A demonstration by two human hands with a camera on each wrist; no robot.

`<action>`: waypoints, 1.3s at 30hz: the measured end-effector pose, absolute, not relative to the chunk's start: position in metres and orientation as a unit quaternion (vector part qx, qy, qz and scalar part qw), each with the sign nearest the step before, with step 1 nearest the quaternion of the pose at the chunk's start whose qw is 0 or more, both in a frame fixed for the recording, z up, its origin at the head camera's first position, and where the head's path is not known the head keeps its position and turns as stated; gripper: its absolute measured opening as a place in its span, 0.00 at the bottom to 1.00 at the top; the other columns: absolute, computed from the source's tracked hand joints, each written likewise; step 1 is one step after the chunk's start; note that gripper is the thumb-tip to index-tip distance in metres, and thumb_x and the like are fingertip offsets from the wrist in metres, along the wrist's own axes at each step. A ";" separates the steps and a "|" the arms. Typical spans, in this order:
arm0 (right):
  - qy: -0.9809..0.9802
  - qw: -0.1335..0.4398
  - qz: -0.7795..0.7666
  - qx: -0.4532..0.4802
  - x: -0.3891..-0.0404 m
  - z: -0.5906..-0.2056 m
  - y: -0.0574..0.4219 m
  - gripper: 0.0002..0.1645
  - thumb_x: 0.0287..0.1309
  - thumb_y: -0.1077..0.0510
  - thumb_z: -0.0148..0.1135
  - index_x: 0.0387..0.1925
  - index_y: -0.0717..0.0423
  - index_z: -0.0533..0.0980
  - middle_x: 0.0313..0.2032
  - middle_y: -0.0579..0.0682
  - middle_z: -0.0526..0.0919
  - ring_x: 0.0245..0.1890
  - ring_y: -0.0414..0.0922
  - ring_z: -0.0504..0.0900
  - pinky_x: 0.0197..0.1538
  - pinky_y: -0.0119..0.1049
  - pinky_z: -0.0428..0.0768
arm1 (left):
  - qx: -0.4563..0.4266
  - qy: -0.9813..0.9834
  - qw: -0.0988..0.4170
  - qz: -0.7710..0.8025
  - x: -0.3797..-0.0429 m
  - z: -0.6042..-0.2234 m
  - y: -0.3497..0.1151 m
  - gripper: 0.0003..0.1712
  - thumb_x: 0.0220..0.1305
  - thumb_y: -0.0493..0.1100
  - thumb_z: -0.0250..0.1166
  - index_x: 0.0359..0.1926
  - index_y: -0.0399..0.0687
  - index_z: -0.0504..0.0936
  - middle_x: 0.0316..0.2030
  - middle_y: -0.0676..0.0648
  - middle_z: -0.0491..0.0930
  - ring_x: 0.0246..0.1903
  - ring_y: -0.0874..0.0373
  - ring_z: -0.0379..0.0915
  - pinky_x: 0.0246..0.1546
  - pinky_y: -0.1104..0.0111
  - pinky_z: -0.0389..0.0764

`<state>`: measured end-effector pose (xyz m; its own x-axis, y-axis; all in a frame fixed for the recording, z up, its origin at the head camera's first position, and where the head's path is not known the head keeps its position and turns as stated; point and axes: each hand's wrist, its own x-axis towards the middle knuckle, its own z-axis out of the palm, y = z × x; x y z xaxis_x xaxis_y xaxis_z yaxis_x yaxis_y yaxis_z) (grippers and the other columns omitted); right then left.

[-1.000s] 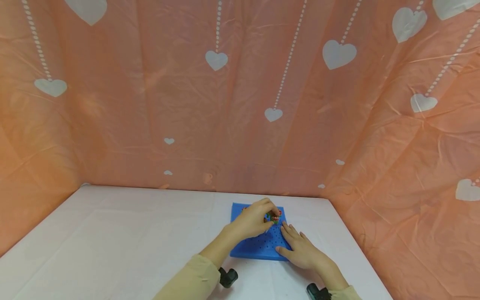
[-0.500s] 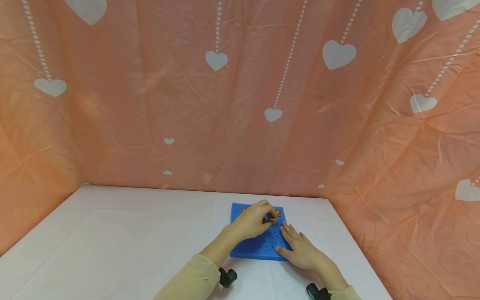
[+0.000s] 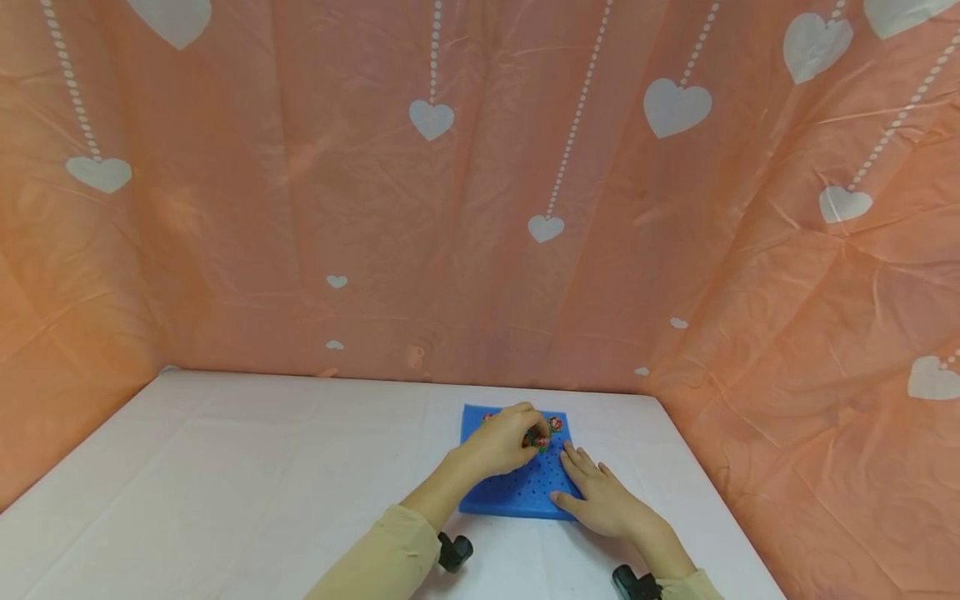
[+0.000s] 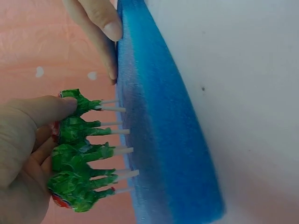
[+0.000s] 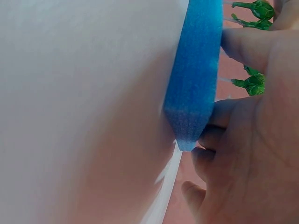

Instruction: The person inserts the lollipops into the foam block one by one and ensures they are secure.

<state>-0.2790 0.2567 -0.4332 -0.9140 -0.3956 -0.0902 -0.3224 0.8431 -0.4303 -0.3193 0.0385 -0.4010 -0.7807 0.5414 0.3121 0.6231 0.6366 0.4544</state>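
A blue foam board dotted with small holes lies on the table. Several lollipops in green and red wrappers stand with their white sticks at the board's face. My left hand is over the board's far half and pinches one lollipop, its thumb on the wrapper; its fingers partly hide the others in the head view. One lollipop shows at the far right corner. My right hand rests on the board's right edge with fingers extended; in the right wrist view its fingertips touch the foam.
The board lies on a white-covered table, toward its far right part. An orange curtain with white hearts hangs behind and at the sides. Black wrist cameras sit at both wrists.
My left hand has shifted slightly left and down over the board with the lollipop, uncovering the one at the far right corner. My right hand stays in place.
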 end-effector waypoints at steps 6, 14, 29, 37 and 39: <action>0.955 0.086 -0.208 -0.192 -0.279 -0.432 0.256 0.48 0.73 0.40 0.59 0.77 0.69 0.58 0.80 0.64 0.53 0.80 0.65 0.48 0.76 0.69 0.46 | -0.316 -0.907 0.067 -0.269 -0.318 -0.401 0.038 0.12 0.66 0.37 0.73 0.49 0.50 0.85 0.42 0.55 0.79 0.35 0.67 0.73 0.38 0.75 0.78; 0.955 0.087 -0.209 -0.189 -0.279 -0.433 0.257 0.48 0.73 0.39 0.59 0.77 0.69 0.58 0.80 0.64 0.53 0.80 0.64 0.47 0.76 0.69 0.45 | -0.316 -0.909 0.075 -0.262 -0.317 -0.401 0.038 0.11 0.67 0.39 0.72 0.49 0.51 0.85 0.44 0.55 0.79 0.38 0.67 0.75 0.41 0.74 0.80; 0.955 0.081 -0.209 -0.193 -0.279 -0.434 0.257 0.48 0.72 0.39 0.59 0.77 0.69 0.59 0.80 0.64 0.53 0.80 0.64 0.48 0.76 0.69 0.45 | -0.334 -0.896 0.087 -0.281 -0.313 -0.395 0.034 0.11 0.70 0.39 0.69 0.52 0.46 0.84 0.48 0.52 0.80 0.50 0.59 0.82 0.49 0.74 0.82; 0.956 0.076 -0.210 -0.193 -0.279 -0.433 0.257 0.48 0.72 0.39 0.59 0.77 0.69 0.59 0.80 0.64 0.52 0.80 0.65 0.48 0.77 0.69 0.45 | -0.322 -0.903 0.098 -0.267 -0.304 -0.384 0.014 0.14 0.71 0.40 0.69 0.55 0.48 0.84 0.53 0.51 0.81 0.52 0.59 0.81 0.54 0.70 0.82; 0.956 0.077 -0.210 -0.192 -0.278 -0.433 0.257 0.48 0.72 0.40 0.60 0.77 0.69 0.59 0.80 0.64 0.52 0.80 0.65 0.48 0.77 0.68 0.45 | -0.320 -0.904 0.104 -0.263 -0.302 -0.383 0.007 0.14 0.71 0.40 0.69 0.55 0.48 0.84 0.53 0.51 0.81 0.52 0.58 0.81 0.54 0.69 0.83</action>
